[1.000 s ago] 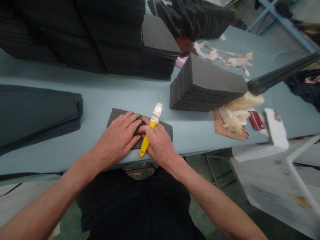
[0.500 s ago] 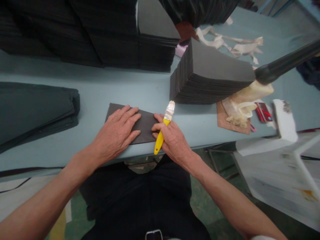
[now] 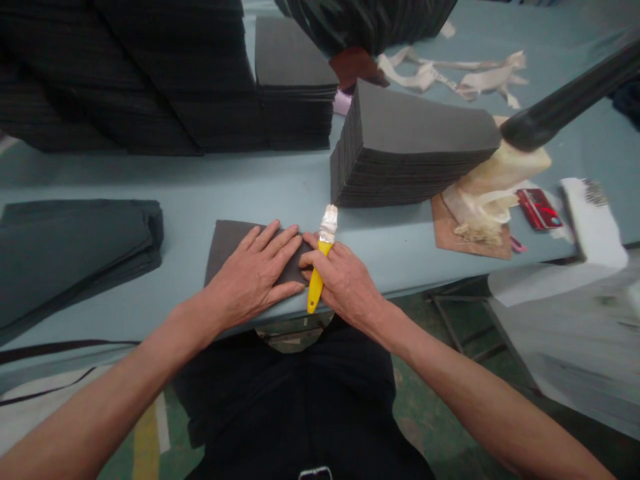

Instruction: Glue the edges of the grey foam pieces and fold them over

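The left hand (image 3: 255, 270) lay flat and spread on a dark foam sheet (image 3: 233, 247) near the front edge of the blue-grey table (image 3: 115, 180). The right hand (image 3: 343, 283), clamped around a yellow-handled scraper (image 3: 316, 290), hid the sheet's right end. Open tabletop separated them from a tall foam stack (image 3: 415, 120).

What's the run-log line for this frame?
left hand: flat on dark sheet | right hand: gripping yellow-handled tool | nearby: stack of dark sheets on blue table

Counted at lower centre: 1 left hand (image 3: 253, 267), 1 right hand (image 3: 343, 280), 1 yellow-handled spatula (image 3: 316, 288), 1 dark foam sheet (image 3: 230, 243); 2 foam stacks (image 3: 415, 130) (image 3: 295, 57) seen top centre/right.
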### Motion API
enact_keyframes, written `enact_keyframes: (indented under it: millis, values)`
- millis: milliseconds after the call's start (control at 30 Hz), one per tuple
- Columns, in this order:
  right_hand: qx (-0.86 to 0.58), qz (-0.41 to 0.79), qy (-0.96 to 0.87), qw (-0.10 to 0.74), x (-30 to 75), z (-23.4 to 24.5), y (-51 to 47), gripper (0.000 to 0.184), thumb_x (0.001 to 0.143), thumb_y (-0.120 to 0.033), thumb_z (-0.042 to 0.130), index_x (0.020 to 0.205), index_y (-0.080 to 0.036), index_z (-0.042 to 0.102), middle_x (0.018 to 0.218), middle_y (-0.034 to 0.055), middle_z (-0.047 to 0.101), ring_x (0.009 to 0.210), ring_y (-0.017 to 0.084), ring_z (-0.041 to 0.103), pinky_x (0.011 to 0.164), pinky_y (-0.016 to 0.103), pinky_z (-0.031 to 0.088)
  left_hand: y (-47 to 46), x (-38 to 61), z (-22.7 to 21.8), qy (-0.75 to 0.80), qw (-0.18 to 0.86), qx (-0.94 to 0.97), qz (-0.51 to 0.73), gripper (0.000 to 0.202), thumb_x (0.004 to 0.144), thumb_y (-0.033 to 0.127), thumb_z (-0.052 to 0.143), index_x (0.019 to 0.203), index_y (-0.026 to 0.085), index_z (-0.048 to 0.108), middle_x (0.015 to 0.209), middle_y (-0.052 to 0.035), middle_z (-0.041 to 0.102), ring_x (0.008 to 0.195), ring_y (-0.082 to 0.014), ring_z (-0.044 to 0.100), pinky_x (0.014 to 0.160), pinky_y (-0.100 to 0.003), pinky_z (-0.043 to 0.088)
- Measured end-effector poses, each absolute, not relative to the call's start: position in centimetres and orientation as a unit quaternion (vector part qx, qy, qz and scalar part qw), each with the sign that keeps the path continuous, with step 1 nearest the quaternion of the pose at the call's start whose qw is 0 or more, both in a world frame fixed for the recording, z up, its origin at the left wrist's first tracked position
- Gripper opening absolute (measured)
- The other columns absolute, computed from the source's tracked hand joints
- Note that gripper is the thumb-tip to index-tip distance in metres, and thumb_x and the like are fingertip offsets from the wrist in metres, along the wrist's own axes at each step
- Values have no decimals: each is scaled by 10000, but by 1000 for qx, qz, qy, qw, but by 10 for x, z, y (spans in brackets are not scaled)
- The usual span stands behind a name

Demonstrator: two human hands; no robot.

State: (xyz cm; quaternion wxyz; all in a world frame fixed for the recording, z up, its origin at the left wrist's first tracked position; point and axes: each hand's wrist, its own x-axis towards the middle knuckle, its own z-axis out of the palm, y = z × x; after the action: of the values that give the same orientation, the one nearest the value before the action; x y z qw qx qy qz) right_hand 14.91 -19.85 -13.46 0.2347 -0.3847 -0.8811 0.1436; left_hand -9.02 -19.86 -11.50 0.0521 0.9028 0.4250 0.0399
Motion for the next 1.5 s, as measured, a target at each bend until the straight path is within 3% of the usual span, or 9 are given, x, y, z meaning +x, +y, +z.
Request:
enact_keyframes:
  millis: [200,300,467,833,1000,1133,1300,1500]
  values:
    - [-387,131,-886,218,152,-133,-199,119,1071,-182,584,1154,-231,655,1613,194,626,1400,338,679,1131,568,587,-198,-85,-116,447,94,888,61,900,1063,773,325,1700,140,387,1769,-173,425,1675,-397,340,1370,-618,327]
    - [-374,117,-890,235,152,-134,-198,110,1080,-185,573,1147,-214,655,1555,232,664,1405,344,684,1096,551,612,-202,-91,-116,468,89,877,65,990,1031,834,297,1686,97,391,1773,-209,402,1683,-404,322,1373,-602,331]
    - [-367,112,-890,246,152,-136,-198,110,1083,-181,572,1157,-199,652,1522,263,678,1450,338,664,1125,547,606,-210,-117,-120,534,65,840,73,1105,943,930,401,1675,102,407,1771,-243,386,1677,-465,305,1366,-670,314]
    - [-383,90,-896,205,153,-129,-199,114,1087,-198,570,1146,-221,664,1555,223,669,1390,336,695,1106,542,610,-217,-129,-118,576,54,813,61,1063,968,907,373,1688,126,393,1800,-242,324,1691,-468,272,1366,-726,238]
    - [-355,49,-909,213,155,-128,-197,103,1093,-207,569,1139,-194,660,1490,270,699,1377,343,713,1081,504,628,-218,-125,-117,590,50,804,49,1059,954,889,472,1691,132,395,1800,-243,325,1690,-475,271,1366,-740,214]
    - [-329,45,-912,240,156,-130,-195,106,1073,-258,629,1149,-183,632,1483,311,684,1384,398,706,1060,556,639,-222,-120,-111,598,74,798,30,1064,938,863,563,1700,142,381,1808,-241,303,1691,-470,268,1369,-749,207]
    - [-309,72,-907,275,156,-142,-192,119,1084,-309,607,1154,-213,610,1476,292,692,1397,397,697,1035,576,655,-225,-121,-112,593,106,796,50,1101,920,880,574,1705,137,365,1810,-249,290,1701,-471,238,1365,-779,185]
    - [-337,129,-888,286,158,-152,-194,135,1066,-325,639,1184,-262,622,1561,209,656,1374,360,705,1043,575,647,-225,-123,-114,593,116,792,83,1109,897,914,564,1698,170,377,1809,-248,293,1698,-469,255,1355,-789,204]
